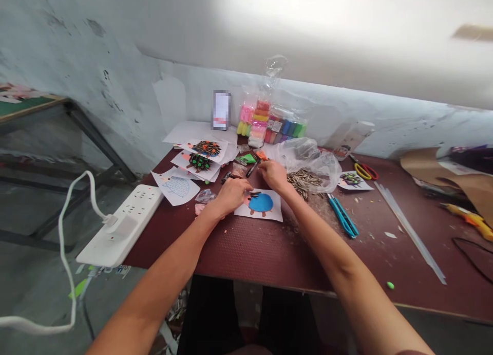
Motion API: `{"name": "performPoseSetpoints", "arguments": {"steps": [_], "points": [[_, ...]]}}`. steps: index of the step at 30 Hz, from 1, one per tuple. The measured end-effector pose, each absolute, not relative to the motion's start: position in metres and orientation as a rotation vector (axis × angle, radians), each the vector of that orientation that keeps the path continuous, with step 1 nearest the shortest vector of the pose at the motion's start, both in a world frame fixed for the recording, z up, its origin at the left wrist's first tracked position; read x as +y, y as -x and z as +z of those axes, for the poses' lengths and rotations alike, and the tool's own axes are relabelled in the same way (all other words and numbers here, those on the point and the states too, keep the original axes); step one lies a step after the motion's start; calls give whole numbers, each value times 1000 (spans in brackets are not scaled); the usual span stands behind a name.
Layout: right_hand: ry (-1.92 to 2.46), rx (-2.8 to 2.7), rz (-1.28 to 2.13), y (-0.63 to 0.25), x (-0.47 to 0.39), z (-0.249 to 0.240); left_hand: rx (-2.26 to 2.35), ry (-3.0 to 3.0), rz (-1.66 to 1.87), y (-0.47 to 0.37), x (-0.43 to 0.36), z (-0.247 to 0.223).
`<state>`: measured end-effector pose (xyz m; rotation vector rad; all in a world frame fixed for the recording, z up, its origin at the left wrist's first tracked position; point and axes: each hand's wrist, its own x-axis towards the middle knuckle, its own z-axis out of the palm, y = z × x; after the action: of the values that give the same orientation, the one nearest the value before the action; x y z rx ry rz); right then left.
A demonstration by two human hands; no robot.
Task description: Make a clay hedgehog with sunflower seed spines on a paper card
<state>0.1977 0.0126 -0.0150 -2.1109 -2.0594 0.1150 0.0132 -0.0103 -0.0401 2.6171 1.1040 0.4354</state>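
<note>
A white paper card (276, 211) lies on the table, with a hedgehog on it whose body is a flat blue patch (261, 203). A few dark slender pieces stick near its head. My left hand (234, 193) rests at the card's upper left edge, fingers curled together; what they hold is hidden. Beyond the card, my right hand (273, 175) has its fingers pinched close to a bit of orange clay (261, 154) and a black pen-like tool (252, 168). Anything between those fingertips is too small to make out. Beside the right wrist lies a heap of brown seed-like pieces (304, 181).
Finished-looking hedgehog cards (208, 149) and an outlined one (177, 187) lie left. Behind are clay packs (262, 124), a phone (221, 110) and a plastic bag (308, 157). A cutter (342, 216), scissors (365, 171), glue sticks (410, 231) and glue gun (472, 221) lie right; a power strip (127, 221) left.
</note>
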Motion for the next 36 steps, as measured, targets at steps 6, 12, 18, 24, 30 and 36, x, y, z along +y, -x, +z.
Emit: {"name": "performPoseSetpoints", "arguments": {"steps": [6,12,18,24,30,36], "points": [[2187,-2103,107,-191,25,-19,1088,-2616,438,-13,-10,-40],[2280,-2132,77,-192,22,-15,1087,-2613,431,-13,-9,-40],[2294,-2111,82,-205,-1,-11,1105,-2608,453,-13,-9,-43],[2019,-2038,169,-228,-40,-11,1084,-2618,484,-13,-8,-46],[1746,-1854,442,-228,-69,-19,1078,-2619,491,-12,-8,-47],[1720,-1834,411,-220,-79,-24,1096,-2620,471,-12,-9,-44]]}}
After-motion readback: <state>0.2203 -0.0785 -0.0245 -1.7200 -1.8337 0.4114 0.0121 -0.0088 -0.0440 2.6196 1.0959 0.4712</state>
